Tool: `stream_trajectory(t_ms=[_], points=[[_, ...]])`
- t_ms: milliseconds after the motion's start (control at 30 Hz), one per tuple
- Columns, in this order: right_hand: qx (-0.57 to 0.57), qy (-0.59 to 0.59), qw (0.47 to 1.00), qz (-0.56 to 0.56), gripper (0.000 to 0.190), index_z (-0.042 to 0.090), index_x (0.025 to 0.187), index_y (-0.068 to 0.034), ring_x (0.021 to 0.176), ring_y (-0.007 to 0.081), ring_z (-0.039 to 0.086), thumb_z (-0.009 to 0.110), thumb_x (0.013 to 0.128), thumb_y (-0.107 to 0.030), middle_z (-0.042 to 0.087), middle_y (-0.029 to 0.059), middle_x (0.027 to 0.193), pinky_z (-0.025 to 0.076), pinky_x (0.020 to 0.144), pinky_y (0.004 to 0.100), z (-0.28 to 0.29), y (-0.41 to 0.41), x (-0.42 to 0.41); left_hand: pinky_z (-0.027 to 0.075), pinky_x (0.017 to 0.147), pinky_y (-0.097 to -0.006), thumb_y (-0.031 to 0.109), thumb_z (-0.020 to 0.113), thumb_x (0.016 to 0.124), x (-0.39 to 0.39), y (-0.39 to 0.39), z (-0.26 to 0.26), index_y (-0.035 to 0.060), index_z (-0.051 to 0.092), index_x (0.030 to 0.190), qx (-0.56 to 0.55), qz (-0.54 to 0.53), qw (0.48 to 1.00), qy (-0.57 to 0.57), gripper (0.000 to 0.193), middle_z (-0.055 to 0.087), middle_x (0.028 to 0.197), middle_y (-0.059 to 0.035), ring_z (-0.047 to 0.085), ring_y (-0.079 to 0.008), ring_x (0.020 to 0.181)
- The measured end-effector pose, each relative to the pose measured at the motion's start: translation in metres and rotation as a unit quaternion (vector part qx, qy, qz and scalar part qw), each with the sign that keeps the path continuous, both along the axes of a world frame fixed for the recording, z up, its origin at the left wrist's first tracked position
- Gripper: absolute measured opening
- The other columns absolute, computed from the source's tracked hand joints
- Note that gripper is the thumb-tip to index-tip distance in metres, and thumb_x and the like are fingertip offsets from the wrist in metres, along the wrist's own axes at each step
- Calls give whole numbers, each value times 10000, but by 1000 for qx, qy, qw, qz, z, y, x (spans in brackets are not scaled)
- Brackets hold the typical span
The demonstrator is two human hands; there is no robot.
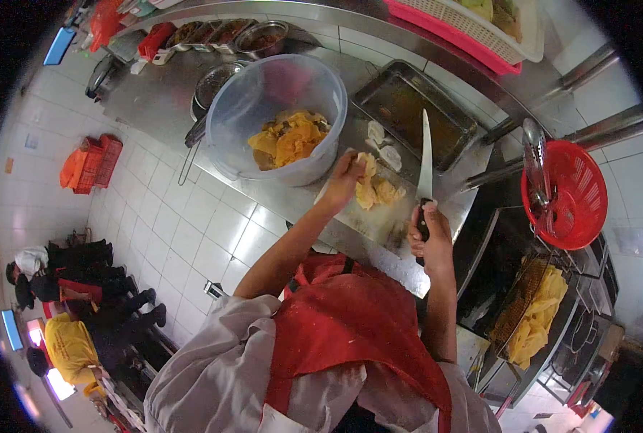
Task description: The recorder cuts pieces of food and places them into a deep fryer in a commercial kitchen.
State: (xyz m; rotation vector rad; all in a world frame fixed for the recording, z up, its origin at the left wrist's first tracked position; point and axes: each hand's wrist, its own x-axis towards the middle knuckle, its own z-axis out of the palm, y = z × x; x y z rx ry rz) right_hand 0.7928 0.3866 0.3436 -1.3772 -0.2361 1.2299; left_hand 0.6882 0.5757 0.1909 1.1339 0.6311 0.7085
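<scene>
My right hand grips the black handle of a long kitchen knife, its blade pointing away from me over the board. My left hand has its fingertips on the edge of a yellow, fried-looking food piece. That piece lies on a worn cutting board on the steel counter, with another beside it. White crumpled pieces are at the board's far side. Left of the board stands a translucent plastic tub holding yellow-orange food.
A dark metal tray sits behind the board. To the right are a red plastic basket with tongs and a wire fryer basket beside yellow sheets. Metal pans line the back. Several people are at lower left.
</scene>
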Motion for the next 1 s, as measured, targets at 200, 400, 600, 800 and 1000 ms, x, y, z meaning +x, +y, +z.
stream_trajectory(t_ms=[200, 400, 600, 800, 1000], points=[[-38, -71, 997, -22, 390, 495, 810, -95, 446, 48, 358, 436, 934, -460, 417, -28, 573, 272, 405, 215, -25, -25, 10, 420, 735, -482, 298, 444, 924, 19, 22, -65, 1, 484, 1138, 274, 10, 929, 248, 368, 563, 970, -212, 524, -437, 861], [-53, -190, 979, 50, 406, 488, 781, -90, 432, 62, 358, 381, 957, -440, 396, -35, 553, 279, 398, 228, -61, -30, -3, 493, 729, -475, 407, 488, 862, 15, -1, 25, 30, 558, 1095, 456, -39, 722, 519, 449, 605, 962, -237, 602, -393, 851], [-56, -214, 973, 66, 471, 486, 810, -43, 525, 129, 371, 350, 953, -472, 391, 28, 576, 326, 502, 293, -38, -27, -7, 493, 676, -406, 207, 610, 764, 64, -6, 277, 24, 622, 852, 569, 87, 813, 91, 204, 644, 791, -149, 634, -326, 747], [3, -257, 962, 87, 409, 444, 781, -63, 527, 93, 364, 361, 965, -419, 374, -12, 610, 319, 490, 265, -18, -14, -19, 494, 782, -430, 278, 625, 721, 184, 62, 395, 56, 640, 922, 759, 111, 631, 117, 300, 647, 891, -191, 628, -348, 855], [17, -295, 953, 72, 440, 449, 794, -64, 555, 96, 346, 360, 957, -463, 365, -22, 613, 296, 497, 274, -18, -21, -28, 451, 827, -470, 268, 670, 621, 257, 58, 394, 81, 676, 981, 781, -126, 473, 387, 406, 661, 1007, -123, 629, -305, 948]])
